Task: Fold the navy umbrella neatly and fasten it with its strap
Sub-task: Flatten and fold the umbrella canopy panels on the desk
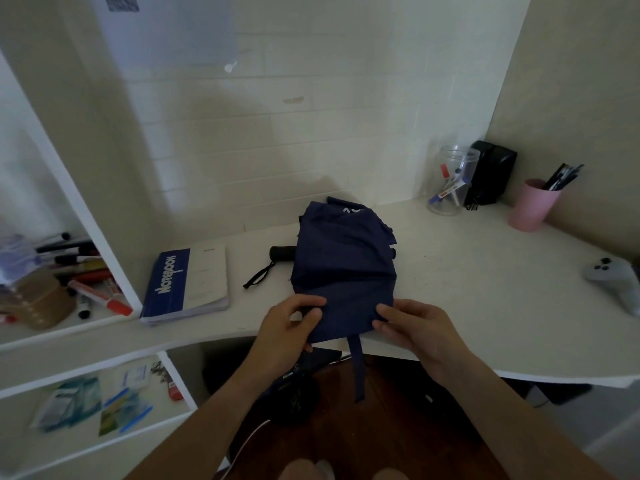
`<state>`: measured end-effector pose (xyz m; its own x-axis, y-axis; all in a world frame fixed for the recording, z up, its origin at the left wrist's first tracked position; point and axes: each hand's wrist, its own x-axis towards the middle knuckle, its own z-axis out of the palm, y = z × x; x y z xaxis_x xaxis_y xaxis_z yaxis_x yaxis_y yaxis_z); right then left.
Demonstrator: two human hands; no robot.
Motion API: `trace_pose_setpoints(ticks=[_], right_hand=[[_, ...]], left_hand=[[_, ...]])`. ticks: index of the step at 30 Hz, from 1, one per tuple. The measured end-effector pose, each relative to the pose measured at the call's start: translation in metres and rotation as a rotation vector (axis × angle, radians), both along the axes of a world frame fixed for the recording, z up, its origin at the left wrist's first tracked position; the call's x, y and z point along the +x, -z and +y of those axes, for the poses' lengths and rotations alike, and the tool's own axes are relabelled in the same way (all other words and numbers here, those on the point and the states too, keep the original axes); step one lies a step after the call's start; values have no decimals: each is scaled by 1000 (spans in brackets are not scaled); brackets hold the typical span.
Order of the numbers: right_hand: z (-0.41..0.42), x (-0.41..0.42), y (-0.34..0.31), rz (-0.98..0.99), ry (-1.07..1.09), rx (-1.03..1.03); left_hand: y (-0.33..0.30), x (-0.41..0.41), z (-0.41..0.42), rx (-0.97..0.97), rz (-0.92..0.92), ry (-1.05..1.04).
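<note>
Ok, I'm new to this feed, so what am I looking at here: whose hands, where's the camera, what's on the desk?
There is one view, from a camera worn on the person's head, looking down. The left hand and right hand pinch the near edge of the navy umbrella lying on the white desk. Its strap hangs loose over the desk edge; its black handle points left. Nearby lie a notebook, a clear jar, a pink cup and a controller.

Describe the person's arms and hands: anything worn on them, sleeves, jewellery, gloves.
Both arms are bare up to the bottom edge of the picture; no sleeves show. The left hand and right hand wear no gloves, and no rings, watch or bracelet can be seen on either hand or wrist.
</note>
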<state>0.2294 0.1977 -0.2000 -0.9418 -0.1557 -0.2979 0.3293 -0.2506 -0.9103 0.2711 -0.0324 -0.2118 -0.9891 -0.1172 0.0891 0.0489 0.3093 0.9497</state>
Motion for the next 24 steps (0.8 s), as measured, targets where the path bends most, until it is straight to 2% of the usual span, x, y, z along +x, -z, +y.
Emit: trace_pose_setpoints(ticks=[3,5,7,9,10,12,14,16,18,20,24], right_hand=[[-1,2,3,35,20,159],[1,2,4,46,45,347],[5,1,5,132,109,601],[8,-3,1,386,236,823],[8,-5,-3,565,261,854],[3,-16,-7,892,132,857],[-5,-31,-4,1094,-112,963],[-9,-44,9,1176,-298,1106],[-7,-54,24,1202,-396,1241],[-1,-62,33,1183,-471,1347],[5,-78,30,1016,-678,1516]], left_hand=[[6,2,-1,-1,-7,-5],[9,3,-6,-37,-17,-3],[8,5,-11,-187,-9,-20],[6,5,-14,-457,103,-130],[3,3,-15,-577,223,-197],[0,-7,-14,-720,474,-196],[1,-24,-13,-838,556,15],[9,-37,-14,-977,415,242],[19,-45,-21,-1121,202,356],[25,-51,-30,-1193,64,389],[18,-65,-40,-1256,-30,397]])
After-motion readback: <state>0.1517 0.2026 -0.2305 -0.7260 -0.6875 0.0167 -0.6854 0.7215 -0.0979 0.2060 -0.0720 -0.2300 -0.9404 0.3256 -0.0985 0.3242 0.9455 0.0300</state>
